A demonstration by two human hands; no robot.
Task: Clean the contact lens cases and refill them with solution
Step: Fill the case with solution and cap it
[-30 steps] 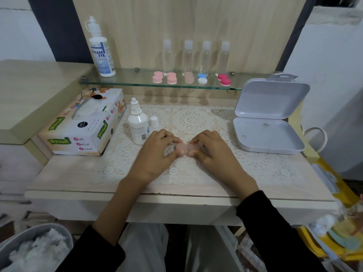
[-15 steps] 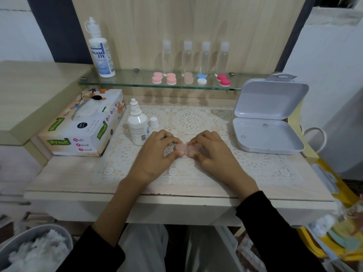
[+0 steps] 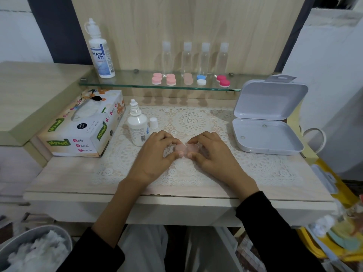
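I saw the pink lens case (image 3: 186,148) pinched at both ends: left grip (image 3: 157,156) at its nine o'clock, right grip (image 3: 213,157) at three.

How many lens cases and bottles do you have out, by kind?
Lens cases: 6
Clear bottles: 4
Solution bottles: 2
Total: 12
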